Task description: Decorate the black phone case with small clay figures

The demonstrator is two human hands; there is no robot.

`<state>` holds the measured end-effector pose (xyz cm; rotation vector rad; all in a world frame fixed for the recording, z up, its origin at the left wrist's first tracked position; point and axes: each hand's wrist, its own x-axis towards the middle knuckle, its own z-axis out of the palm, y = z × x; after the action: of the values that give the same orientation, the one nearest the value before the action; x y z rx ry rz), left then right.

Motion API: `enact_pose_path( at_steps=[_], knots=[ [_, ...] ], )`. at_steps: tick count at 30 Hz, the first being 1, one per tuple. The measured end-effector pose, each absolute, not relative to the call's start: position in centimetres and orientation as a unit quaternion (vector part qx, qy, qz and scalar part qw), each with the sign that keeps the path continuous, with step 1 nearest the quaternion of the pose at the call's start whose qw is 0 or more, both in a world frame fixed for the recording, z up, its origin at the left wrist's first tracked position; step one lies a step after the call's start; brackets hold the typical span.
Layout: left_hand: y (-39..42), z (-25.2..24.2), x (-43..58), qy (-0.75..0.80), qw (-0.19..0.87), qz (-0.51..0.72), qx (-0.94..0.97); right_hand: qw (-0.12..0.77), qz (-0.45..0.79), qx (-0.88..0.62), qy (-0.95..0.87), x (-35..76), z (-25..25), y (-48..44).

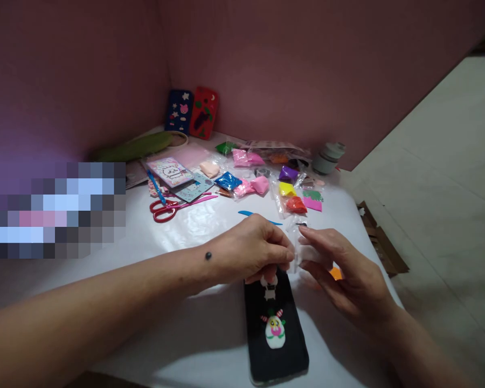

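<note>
My left hand (pixel 255 248) and my right hand (pixel 343 275) meet above a black phone case (pixel 275 334) lying on the white table (pixel 210 226). Both pinch a small clear plastic packet (pixel 297 242) between their fingertips. The case carries small clay figures, a white one with pink and green near its middle and another under my left fingers. A small orange piece (pixel 336 273) shows beside my right palm. A blue modelling tool (pixel 250 214) lies just beyond my left hand.
Several bagged coloured clay lumps (pixel 267 180) lie at the back of the table. Red scissors (pixel 165 209), sticker sheets (pixel 170 171), two decorated phone cases (pixel 192 112) against the pink wall, and a grey jar (pixel 328 157) stand around. The table's right edge drops to a tiled floor.
</note>
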<state>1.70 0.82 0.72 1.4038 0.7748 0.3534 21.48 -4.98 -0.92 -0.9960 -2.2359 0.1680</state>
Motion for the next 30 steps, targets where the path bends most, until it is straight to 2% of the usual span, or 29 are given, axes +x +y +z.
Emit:
enact_pose_path(
  at_steps=[7,10,14,21,24,30],
  knots=[
    [-0.4,1.4,1.7,0.339,0.632,0.207,0.665,0.371,0.039,-0.379,-0.847,20.9,-0.7,-5.3],
    [-0.9,1.5,1.6,0.31,0.513,0.282,0.749,0.391,0.027,-0.385,-0.836,20.7,-0.4,-5.7],
    [-1.2,1.1,1.5,0.255,0.31,0.366,0.839,0.471,-0.036,-0.452,-0.756,20.0,0.2,-6.9],
    [-1.8,-0.6,2.0,0.185,0.099,0.391,0.896,0.448,0.122,-0.47,-0.751,18.8,0.0,-7.8],
    [-2.0,-0.7,2.0,0.175,0.061,0.383,0.905,0.462,0.129,-0.478,-0.736,18.5,-0.4,-7.8],
    [-2.2,-0.1,1.7,0.155,0.068,0.364,0.916,0.491,0.133,-0.483,-0.713,18.7,-0.8,-8.2]
  ],
)
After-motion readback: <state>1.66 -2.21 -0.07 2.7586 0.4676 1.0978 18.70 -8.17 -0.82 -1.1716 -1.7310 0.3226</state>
